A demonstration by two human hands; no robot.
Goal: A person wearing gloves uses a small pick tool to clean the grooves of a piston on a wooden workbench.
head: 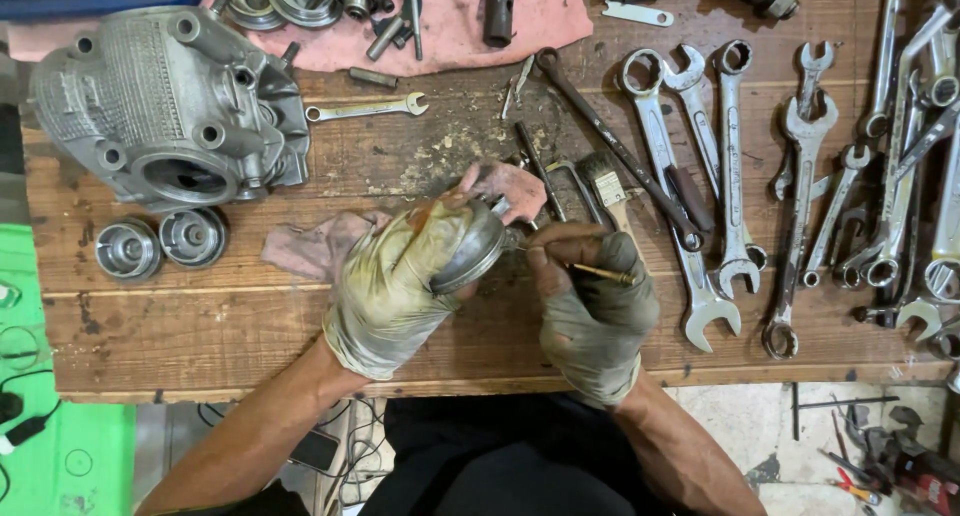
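Worn wooden workbench, spanners at right
My left hand grips the round grey metal piston; my right hand pinches a thin stick, scraping mid-frame; steadiness next

The left hand grips a round metal piston over the wooden plank surface; the right hand sits just right of it. Far left lies a cast aluminium engine housing, with two round metal caps before it. Steel spanners spread right of the right hand.
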